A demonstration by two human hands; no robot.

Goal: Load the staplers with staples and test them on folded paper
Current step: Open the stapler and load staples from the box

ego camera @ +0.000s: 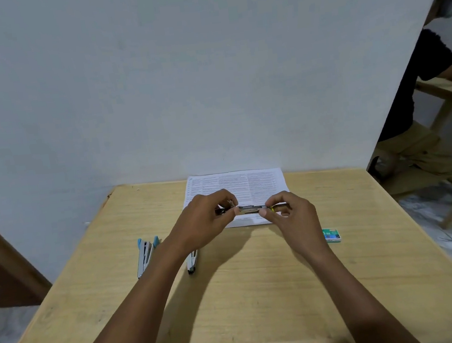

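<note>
Head view: a slim silver stapler with a yellow end point(252, 209) is held level over the printed white paper sheet point(249, 185) at the far edge of the pale wooden tabletop point(262, 295). It is pinched by the left hand point(207, 216) and the right hand point(291, 216) (one at each end). A blue-tipped silver stapler point(145, 255) is laid toward the left edge, and a small green staple box point(331, 235) toward the right.

We're watching a dim, flat, grey-blue picture here, with soft light coming from overhead and no glare anywhere. The left hand point(204, 216) and right hand point(289, 212) are casting broad, fuzzy shadows onto the table point(262, 295), darkest just right of the left forearm. The stapler point(251, 209) between them is reading soft, and the print on the paper point(249, 185) is smearing. Out at the edges the wide lens is bending straight lines, and the person point(435, 74) far right is blurring.
</note>
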